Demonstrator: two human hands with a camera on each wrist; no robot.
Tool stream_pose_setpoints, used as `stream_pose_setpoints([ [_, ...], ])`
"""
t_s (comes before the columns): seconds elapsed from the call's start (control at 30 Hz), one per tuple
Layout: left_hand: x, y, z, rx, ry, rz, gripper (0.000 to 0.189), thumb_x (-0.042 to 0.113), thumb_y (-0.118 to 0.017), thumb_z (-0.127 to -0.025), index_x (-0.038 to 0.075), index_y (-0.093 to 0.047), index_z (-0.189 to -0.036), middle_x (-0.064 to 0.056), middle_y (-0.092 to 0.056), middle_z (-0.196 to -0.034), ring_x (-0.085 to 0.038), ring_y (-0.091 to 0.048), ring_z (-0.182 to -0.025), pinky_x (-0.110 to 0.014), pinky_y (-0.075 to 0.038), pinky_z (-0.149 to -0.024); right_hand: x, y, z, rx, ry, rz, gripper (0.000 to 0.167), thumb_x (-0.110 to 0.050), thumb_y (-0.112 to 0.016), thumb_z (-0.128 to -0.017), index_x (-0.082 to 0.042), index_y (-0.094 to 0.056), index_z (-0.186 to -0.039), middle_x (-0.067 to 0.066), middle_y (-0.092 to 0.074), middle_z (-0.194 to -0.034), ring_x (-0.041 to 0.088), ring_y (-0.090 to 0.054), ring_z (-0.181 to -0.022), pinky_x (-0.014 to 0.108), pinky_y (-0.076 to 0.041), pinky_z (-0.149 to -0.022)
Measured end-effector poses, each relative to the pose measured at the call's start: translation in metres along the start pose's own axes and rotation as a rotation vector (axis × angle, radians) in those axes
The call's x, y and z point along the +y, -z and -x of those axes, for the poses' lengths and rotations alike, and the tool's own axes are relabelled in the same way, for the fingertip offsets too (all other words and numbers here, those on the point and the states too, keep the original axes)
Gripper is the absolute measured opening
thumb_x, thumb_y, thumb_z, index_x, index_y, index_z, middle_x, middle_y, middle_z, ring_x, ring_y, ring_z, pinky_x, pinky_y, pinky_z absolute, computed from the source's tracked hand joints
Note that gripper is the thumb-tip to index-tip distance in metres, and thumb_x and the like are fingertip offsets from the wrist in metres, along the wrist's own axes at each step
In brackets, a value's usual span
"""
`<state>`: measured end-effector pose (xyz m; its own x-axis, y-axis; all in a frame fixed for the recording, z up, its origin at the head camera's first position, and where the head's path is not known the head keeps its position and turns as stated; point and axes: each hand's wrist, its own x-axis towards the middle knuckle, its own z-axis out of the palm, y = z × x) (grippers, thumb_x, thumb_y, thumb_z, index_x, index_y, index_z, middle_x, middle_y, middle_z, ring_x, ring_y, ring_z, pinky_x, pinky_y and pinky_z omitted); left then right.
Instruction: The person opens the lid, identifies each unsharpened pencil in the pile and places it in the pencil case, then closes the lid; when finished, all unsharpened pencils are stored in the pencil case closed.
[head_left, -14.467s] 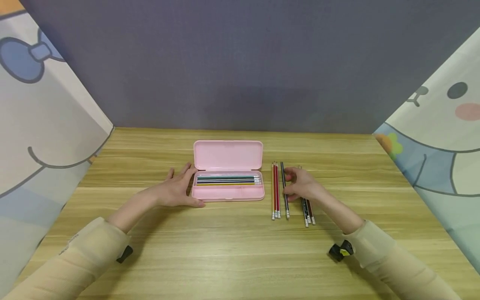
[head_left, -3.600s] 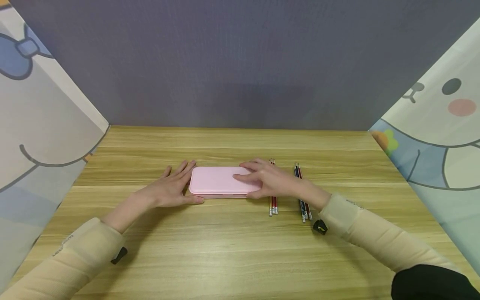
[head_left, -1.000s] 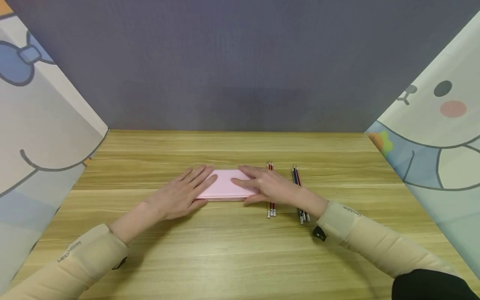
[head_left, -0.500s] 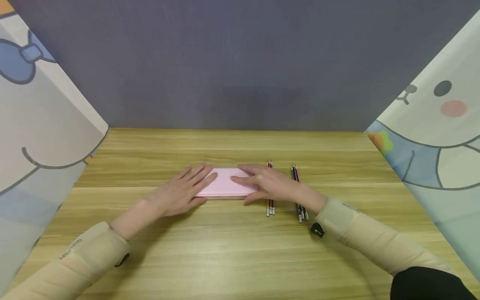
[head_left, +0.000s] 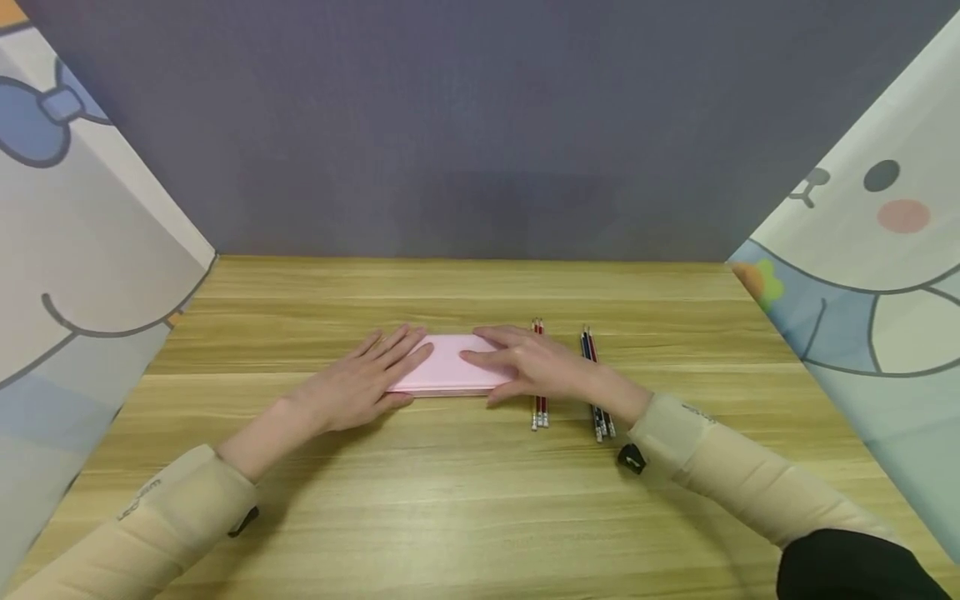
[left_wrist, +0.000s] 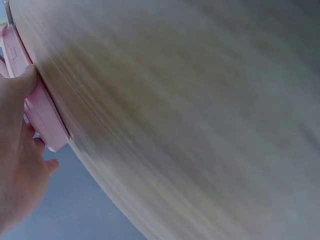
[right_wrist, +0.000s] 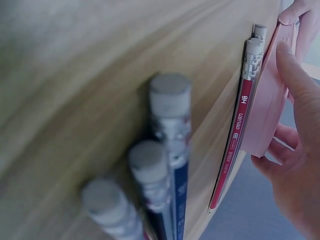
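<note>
A pink pencil case [head_left: 447, 367] lies on the table with its lid down, long side toward me. My left hand [head_left: 360, 383] rests on its left end, straight fingers across the lid and thumb at the front edge. At the right end, my right hand [head_left: 536, 364] grips the case, thumb at the front and fingers over the lid and far edge. In the right wrist view the right thumb [right_wrist: 295, 72] lies against the case's front wall. Beside that hand are red pencils [head_left: 541, 410] and, under the right wrist, several dark and red pencils [head_left: 597, 421].
The wooden table [head_left: 450, 500] ends at a grey upright panel [head_left: 480, 150] behind. Cartoon-printed panels [head_left: 97, 242] flank both sides. A black rounded thing [head_left: 847, 567] covers part of the right forearm at lower right.
Earlier the case stood open with pencils inside and my right hand at a dark pencil. The lid has since come down, and my left hand has moved onto it. The last second shows little movement.
</note>
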<state>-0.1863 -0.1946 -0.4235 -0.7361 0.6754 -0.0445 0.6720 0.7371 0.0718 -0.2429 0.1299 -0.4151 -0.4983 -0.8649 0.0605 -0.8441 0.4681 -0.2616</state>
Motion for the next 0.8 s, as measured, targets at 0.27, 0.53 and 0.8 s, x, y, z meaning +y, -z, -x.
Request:
stream_pose_setpoints([
  [0.27,-0.003,0.000,0.003,0.037,0.020,0.017,0.079,0.054,-0.049,-0.105,0.018,-0.014,-0.166,-0.009,-0.012,-0.175,-0.033,-0.013,-0.162,-0.059,-0.017,-0.129,0.000,0.000,0.001,-0.019,-0.010,0.012,0.083,-0.057,-0.073,-0.088,-0.026,-0.041,-0.158,0.022,-0.036,-0.165,0.039,-0.041,-0.151,0.054,-0.037,-0.122],
  [0.53,-0.018,0.009,0.008,0.150,0.127,-0.034,0.074,0.055,-0.045,-0.106,0.016,-0.023,-0.165,-0.011,-0.019,-0.173,-0.036,-0.022,-0.160,-0.059,-0.020,-0.129,0.011,0.011,0.010,0.060,-0.070,0.070,0.075,-0.055,-0.068,-0.093,-0.022,-0.045,-0.156,0.020,-0.039,-0.164,0.043,-0.037,-0.152,0.062,-0.030,-0.123],
  [0.8,-0.039,0.019,0.010,0.202,0.264,-0.019,0.074,0.055,-0.043,-0.106,0.022,-0.016,-0.166,-0.012,-0.018,-0.174,-0.038,-0.018,-0.160,-0.062,-0.014,-0.129,0.041,0.027,0.033,0.142,-0.272,0.101,0.074,-0.052,-0.066,-0.096,-0.022,-0.041,-0.159,0.020,-0.035,-0.166,0.047,-0.028,-0.155,0.068,-0.018,-0.125],
])
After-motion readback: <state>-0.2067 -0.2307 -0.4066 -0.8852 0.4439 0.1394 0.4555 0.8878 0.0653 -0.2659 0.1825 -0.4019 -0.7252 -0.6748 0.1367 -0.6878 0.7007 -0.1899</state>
